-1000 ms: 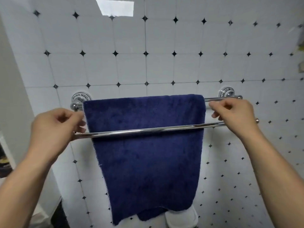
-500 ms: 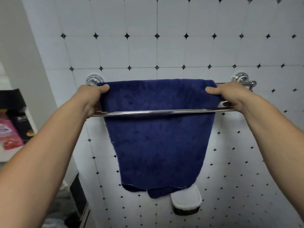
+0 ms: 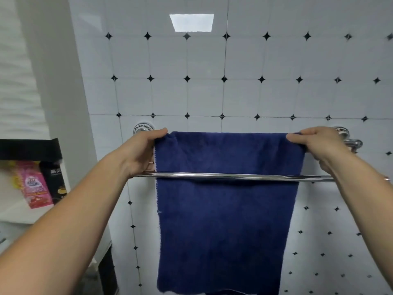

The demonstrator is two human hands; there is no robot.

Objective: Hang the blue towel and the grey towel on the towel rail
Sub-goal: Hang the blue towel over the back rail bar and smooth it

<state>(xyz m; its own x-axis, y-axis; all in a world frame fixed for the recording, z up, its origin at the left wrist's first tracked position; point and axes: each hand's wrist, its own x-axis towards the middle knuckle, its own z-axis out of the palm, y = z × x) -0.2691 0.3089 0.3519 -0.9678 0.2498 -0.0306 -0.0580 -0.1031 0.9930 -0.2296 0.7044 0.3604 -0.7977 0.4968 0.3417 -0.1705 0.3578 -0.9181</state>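
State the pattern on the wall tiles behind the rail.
White tiles with small black diamonds at their corners; head view.

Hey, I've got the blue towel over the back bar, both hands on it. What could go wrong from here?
One: a long stretch of the blue towel hangs in front; how much lies behind the rear bar is hidden, so it might slide off once the left hand and right hand release. Two: it hangs behind the front bar, so tugging it could snag there.
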